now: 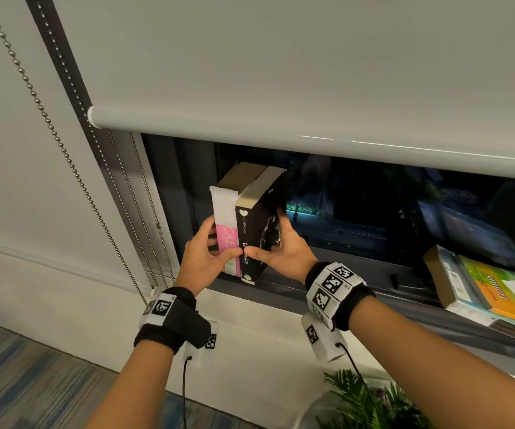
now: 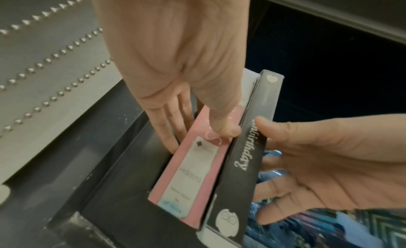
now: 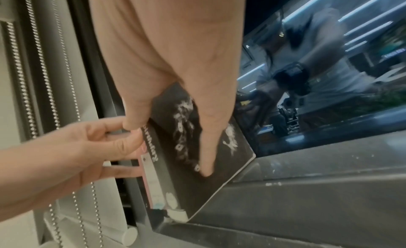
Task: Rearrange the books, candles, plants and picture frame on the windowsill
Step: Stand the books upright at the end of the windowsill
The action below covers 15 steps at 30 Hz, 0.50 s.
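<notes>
Two paperbacks are being stood upright at the left end of the windowsill (image 1: 327, 294), tight in the corner of the dark window frame. The left hand (image 1: 206, 252) is clamped on the pink-and-white book (image 1: 227, 233), thumb on its spine and fingers flat along its outer cover; the right hand (image 1: 284, 246) is clamped on the black book (image 1: 251, 230) just beside it, thumb on the spine, fingers spread over the front cover. The two thumbs are almost touching between the spines.

To finish the step well, both hands are probably best squeezing the pair together, squaring the bottom edges on the sill and letting go only once the books are leaning on the frame, since the black one is tilting slightly.

Beyond the right hand, a flat stack of books (image 1: 494, 292) is running out of the picture, and a green plant (image 1: 370, 400) below the right wrist is cut off. Candles and picture frame are not showing. The roller blind (image 1: 281, 72) is hiding most of the window; the wrist views are blurring the cover print.
</notes>
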Each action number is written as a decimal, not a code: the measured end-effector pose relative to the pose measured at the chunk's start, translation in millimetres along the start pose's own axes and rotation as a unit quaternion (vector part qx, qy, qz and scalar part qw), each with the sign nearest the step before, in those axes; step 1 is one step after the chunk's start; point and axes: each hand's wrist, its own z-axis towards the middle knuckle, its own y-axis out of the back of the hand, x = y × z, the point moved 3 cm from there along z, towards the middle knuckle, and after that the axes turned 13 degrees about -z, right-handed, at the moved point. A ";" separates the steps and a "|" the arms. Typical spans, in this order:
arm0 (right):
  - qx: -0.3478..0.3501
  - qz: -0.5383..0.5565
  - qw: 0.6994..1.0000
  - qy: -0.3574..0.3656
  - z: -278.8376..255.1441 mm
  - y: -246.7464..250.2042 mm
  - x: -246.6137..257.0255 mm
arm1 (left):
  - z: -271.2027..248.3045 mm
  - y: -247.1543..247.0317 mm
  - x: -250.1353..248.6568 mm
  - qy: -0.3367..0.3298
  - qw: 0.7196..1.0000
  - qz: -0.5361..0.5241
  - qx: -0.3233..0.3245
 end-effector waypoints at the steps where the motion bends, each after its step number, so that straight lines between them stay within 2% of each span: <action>1: 0.016 0.012 1.000 -0.001 1.8 -3.9 -0.2 | -0.5 -0.4 0.0 0.001 1.000 0.008 0.000; 7: 0.077 -0.028 0.997 0.002 1.7 -8.3 -8.4 | 1.6 0.4 4.2 -0.015 0.999 0.028 -0.032; 10: 0.071 -0.077 0.994 0.002 3.9 -8.6 -6.9 | 7.9 -1.6 3.3 -0.017 0.997 0.054 -0.046; 15: 0.043 -0.088 0.995 -0.014 7.2 -17.5 -8.2 | 5.4 0.2 -0.5 -0.021 0.992 0.074 -0.103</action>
